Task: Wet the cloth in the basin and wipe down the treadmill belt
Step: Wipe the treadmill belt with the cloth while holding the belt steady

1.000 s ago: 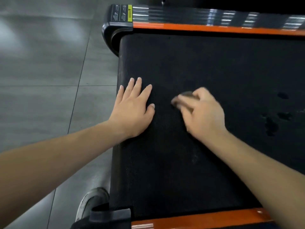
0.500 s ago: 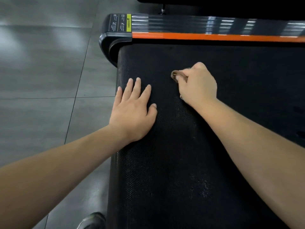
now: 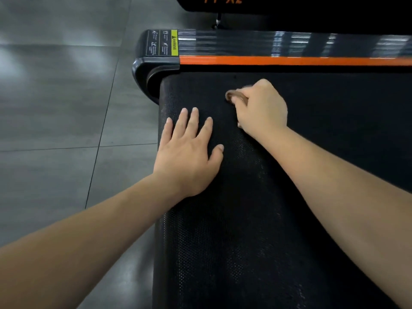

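Observation:
The black textured treadmill belt [image 3: 256, 230] fills the middle and right of the head view. My right hand [image 3: 260, 108] grips a small bunched brown cloth [image 3: 234, 95] and presses it on the belt near the far orange edge; only a bit of cloth shows past the fingers. My left hand [image 3: 189, 152] lies flat on the belt near its left end, fingers spread and straight. No basin is in view.
An orange strip [image 3: 289, 60] and a black side rail with a yellow warning label [image 3: 174, 42] run along the belt's far side. Grey tiled floor [image 3: 55, 108] lies to the left. A dark machine with orange lettering [image 3: 223, 0] stands beyond.
My right hand has slid the cloth away from me, from mid-belt up toward the orange strip, and has held there over the last half second. My left hand stays flat in place.

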Available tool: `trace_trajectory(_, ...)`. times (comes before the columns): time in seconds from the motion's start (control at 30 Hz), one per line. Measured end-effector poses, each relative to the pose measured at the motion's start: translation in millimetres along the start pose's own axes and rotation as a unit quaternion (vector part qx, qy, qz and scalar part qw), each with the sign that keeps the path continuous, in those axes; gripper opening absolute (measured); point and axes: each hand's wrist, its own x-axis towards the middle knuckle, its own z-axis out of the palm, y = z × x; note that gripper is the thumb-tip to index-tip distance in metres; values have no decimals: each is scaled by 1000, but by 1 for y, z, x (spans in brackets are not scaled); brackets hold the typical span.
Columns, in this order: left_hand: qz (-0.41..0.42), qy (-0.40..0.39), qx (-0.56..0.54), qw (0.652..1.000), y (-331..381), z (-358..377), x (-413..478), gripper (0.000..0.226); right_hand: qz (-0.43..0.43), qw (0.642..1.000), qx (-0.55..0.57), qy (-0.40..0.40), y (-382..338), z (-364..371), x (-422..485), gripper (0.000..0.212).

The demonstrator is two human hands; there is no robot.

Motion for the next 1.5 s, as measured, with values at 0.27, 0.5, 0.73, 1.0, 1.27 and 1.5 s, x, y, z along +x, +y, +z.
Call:
trace_trajectory(0.27,16,21,7,1000,0,3,-1,75,-85,996,28,-16,7,1,7,22)
trace_trajectory(0.5,20,36,0,999,-1,6,-1,74,-30,1000,-8,-4,-13,30,69,27)
trace_trajectory(0.73,29,29,16,999,0,7,-1,76,45,998,-33,17,41,9,86,30)
trace_trajectory(1.0,-14,7,30,999,21,5,2,80,-125,988,58,-75,22,-8,27,24)
trace_trajectory(1.27,-16,10,58,998,24,10,2,81,-75,996,29,-36,28,-2,45,31)
trace_trajectory(1.5,-19,0,59,998,24,10,3,81,-82,996,30,-30,45,-9,37,20)
